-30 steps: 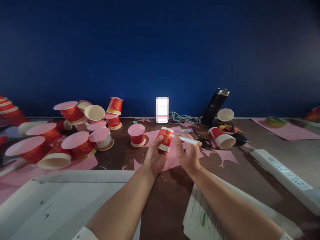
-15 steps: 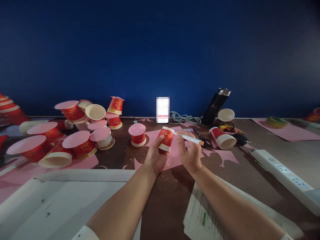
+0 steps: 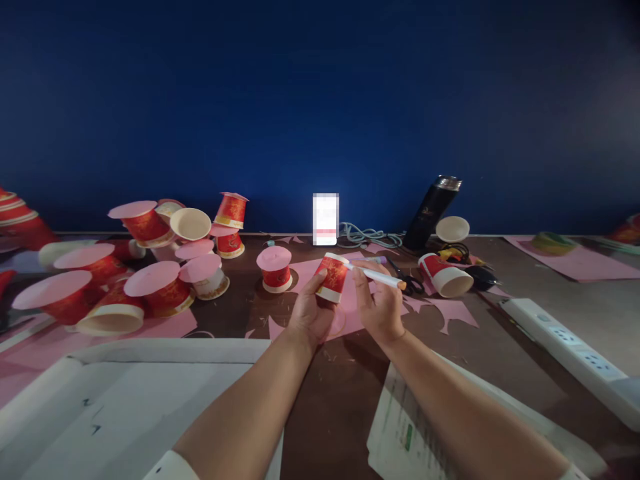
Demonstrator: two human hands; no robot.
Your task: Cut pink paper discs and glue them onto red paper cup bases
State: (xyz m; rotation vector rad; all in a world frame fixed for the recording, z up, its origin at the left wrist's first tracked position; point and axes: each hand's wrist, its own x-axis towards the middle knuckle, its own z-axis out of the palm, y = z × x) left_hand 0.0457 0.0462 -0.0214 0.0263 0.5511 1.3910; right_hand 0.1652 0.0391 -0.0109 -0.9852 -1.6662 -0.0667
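Observation:
My left hand (image 3: 313, 317) is wrapped round a red paper cup (image 3: 332, 277) with gold print, held tilted above pink paper (image 3: 354, 310). In my right hand (image 3: 379, 303) is a slim white pen (image 3: 377, 275) with an orange end, pinched between thumb and fingers. Its far tip meets the cup's right upper edge, and I cannot tell whether it presses there. Just left of my hands stands another red cup (image 3: 277, 279), topped by a pink paper disc (image 3: 273, 257). Black scissors (image 3: 413, 285) lie beyond my right hand, partly hidden by it.
Several disc-topped cups (image 3: 153, 287) crowd the left. At the back are a lit phone (image 3: 325, 220), a coiled cable (image 3: 370, 237) and a leaning black flask (image 3: 433, 213). A fallen cup (image 3: 445, 277) and power strip (image 3: 575, 353) lie right. A white tray (image 3: 165, 350) sits front left.
Almost nothing differs. Both hands keep the same hold on the cup and the pen, with at most a very slight shift.

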